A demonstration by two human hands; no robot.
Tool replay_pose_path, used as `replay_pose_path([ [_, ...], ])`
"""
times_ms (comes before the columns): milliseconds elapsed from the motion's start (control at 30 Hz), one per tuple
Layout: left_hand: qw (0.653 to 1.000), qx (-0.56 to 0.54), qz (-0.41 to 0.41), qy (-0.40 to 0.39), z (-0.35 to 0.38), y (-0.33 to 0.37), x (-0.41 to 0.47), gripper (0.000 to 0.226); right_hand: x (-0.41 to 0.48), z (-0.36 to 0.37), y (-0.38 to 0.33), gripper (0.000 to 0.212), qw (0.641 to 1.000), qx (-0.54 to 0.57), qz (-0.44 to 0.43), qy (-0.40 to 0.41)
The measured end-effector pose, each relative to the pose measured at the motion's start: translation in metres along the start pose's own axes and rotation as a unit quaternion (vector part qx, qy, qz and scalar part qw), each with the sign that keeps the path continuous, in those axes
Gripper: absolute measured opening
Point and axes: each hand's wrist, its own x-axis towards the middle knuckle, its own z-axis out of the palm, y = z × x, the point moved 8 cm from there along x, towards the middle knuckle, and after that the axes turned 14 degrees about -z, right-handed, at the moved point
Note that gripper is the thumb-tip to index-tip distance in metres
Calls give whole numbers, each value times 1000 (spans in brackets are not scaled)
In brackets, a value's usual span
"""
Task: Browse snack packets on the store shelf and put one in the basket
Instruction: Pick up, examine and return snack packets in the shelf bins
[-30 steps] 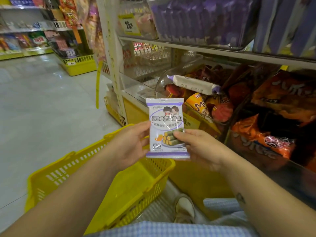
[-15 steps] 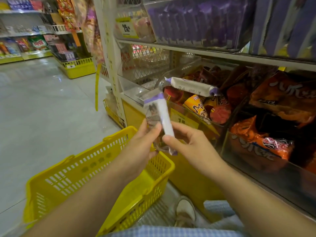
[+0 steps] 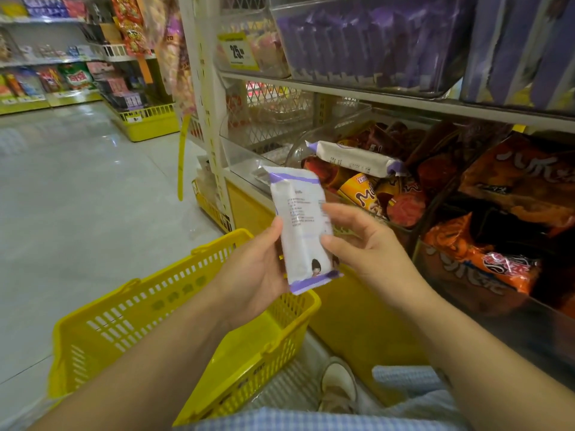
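Head view shows the snack packet (image 3: 300,237) flipped since a second ago: its printed back now faces the camera, held above the yellow basket (image 3: 174,275), not yet in it. Here the left hand (image 3: 252,272) grips its left edge and the right hand (image 3: 367,253) pinches the right edge. Inspection continues, I judge. The small print is unreadable, and the arms partly hide the basket's floor.

The packet (image 3: 298,225) is smooth, glossy plastic film. The basket (image 3: 174,293) is moulded yellow plastic with a slight sheen. The shelf (image 3: 357,92) looks like painted metal, its bins (image 3: 239,154) clear plastic. The floor (image 3: 77,197) is polished and reflective.
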Motion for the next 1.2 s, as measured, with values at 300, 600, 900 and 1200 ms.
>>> replay_pose_path([
  [300,979,137,46,147,-16,6,1,39,1,-8,-1,52,999,11,-4,42],
  [600,943,254,97,194,-13,16,-5,46,-1,-3,-8,37,999,33,-8,0],
  [900,931,293,85,202,-14,9,5,50,-5,15,-9,45,992,-52,-21,-109],
  [1200,923,262,79,272,-21,20,3,29,-9,26,-9,47,984,-59,-7,-168],
])
